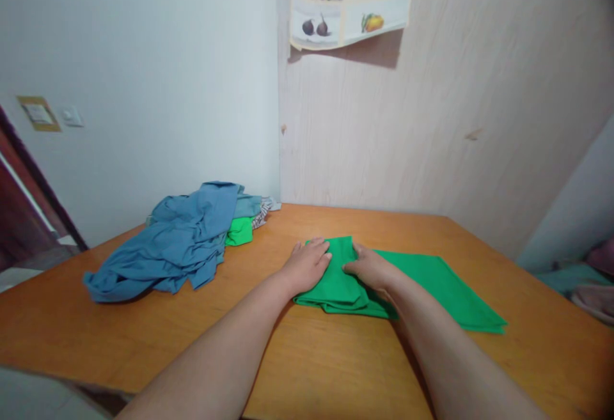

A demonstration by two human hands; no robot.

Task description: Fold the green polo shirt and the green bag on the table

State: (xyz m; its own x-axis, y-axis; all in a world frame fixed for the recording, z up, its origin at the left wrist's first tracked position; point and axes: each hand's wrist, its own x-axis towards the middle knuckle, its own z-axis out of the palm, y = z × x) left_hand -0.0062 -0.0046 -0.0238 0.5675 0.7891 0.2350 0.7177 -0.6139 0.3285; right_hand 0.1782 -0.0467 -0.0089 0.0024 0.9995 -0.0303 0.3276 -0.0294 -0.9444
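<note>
A bright green cloth (422,279) lies on the wooden table, with its left part folded over in layers and its right part spread flat. My left hand (309,266) rests palm down on the left edge of the folded part, fingers stretched out. At the right side of that fold is my right hand (371,270), its thumb on top of the cloth and its other fingers mostly hidden at the fold's edge. The garment's exact kind does not show.
A crumpled heap of blue cloth (187,234) lies on the table's left, with a small green piece (240,231) and a striped piece (262,212) beside it. Walls border the wooden table (330,362) behind. A fruit poster (350,7) hangs above.
</note>
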